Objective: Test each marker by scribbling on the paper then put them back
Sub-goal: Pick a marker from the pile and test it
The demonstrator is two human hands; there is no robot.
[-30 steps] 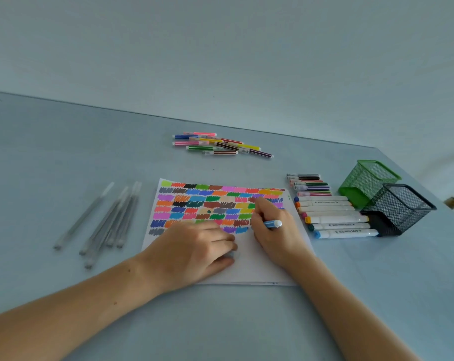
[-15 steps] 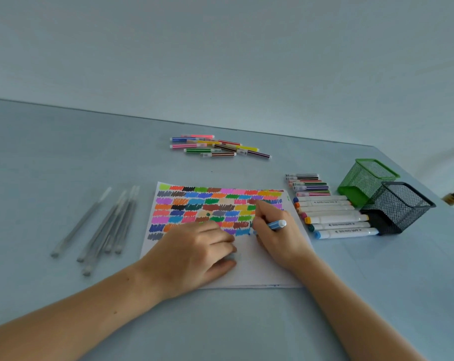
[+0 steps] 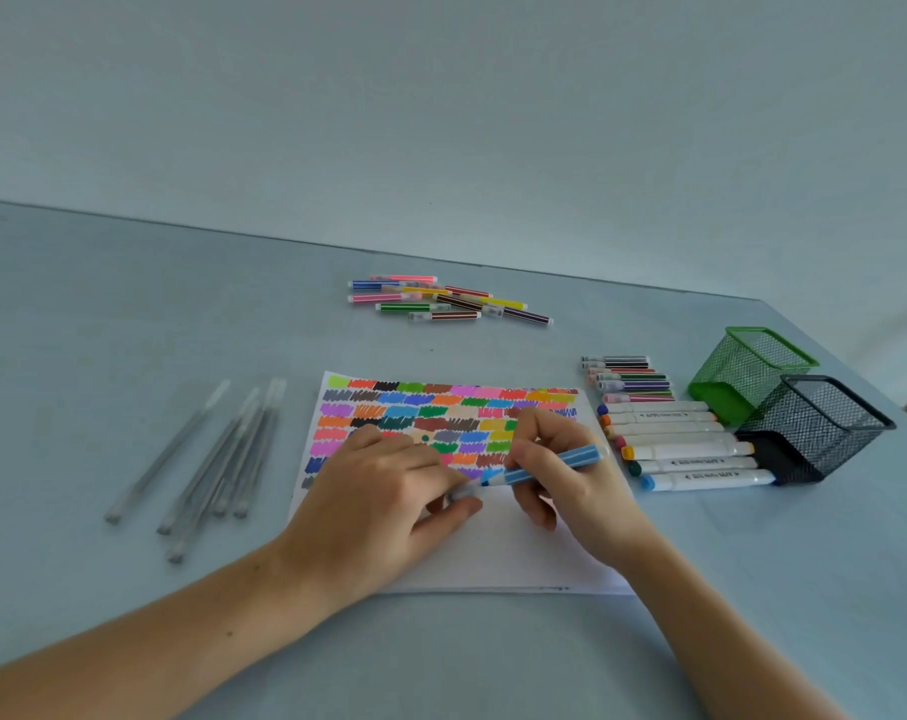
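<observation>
A white sheet of paper (image 3: 498, 553) lies in front of me, its upper half filled with rows of coloured scribbles. My right hand (image 3: 570, 475) grips a light blue striped marker (image 3: 555, 465) lying almost level above the sheet. My left hand (image 3: 378, 496) pinches the marker's clear cap (image 3: 461, 493) at the marker's tip end. A loose pile of thin striped markers (image 3: 446, 298) lies beyond the paper. To the right of the sheet sits a row of thin markers (image 3: 628, 376) and fat white markers (image 3: 685, 444).
A green mesh cup (image 3: 747, 371) and a black mesh cup (image 3: 810, 428) stand at the right, behind the fat markers. Several clear grey pens (image 3: 217, 459) lie to the left of the paper. The table's far edge runs along a pale wall.
The right hand lifted the blue marker off the paper and turned it level. The left hand brought the cap up to the marker's tip.
</observation>
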